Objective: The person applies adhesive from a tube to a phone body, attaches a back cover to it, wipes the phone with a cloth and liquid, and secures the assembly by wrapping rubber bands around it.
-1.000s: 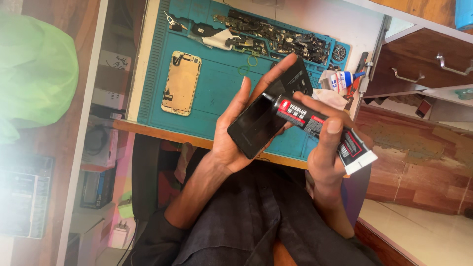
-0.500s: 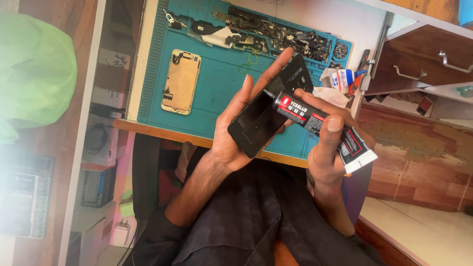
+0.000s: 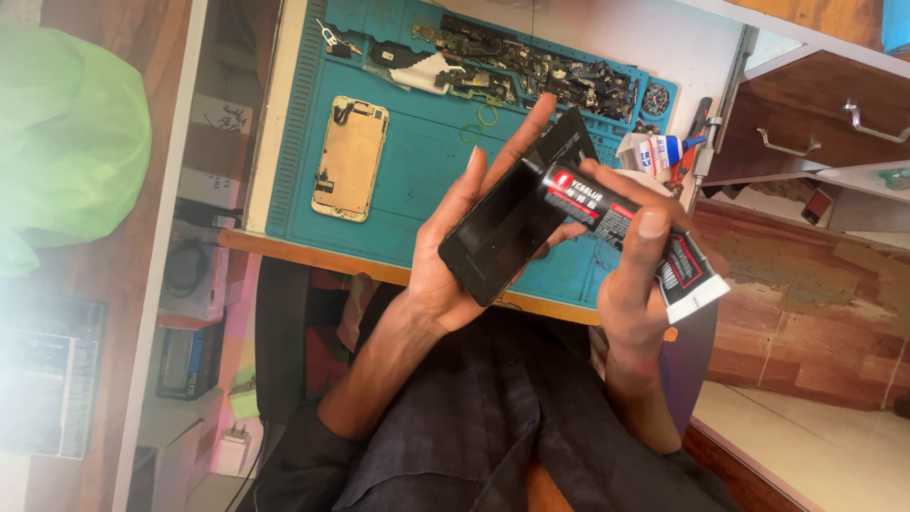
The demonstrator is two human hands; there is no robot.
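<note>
My left hand holds a black phone screen panel tilted over my lap, fingers stretched along its back. My right hand grips a black and red tube of glue, its tip resting against the upper edge of the panel. Both hands hover just in front of the teal work mat on the bench.
A gold phone back housing lies on the mat at the left. Several circuit boards and small parts fill the mat's far edge. A small white glue bottle sits to the right. A wooden drawer unit stands at right; a green object at left.
The hands, panel and tube stay together with only a slight shift; the tube's tip remains at the panel's edge.
</note>
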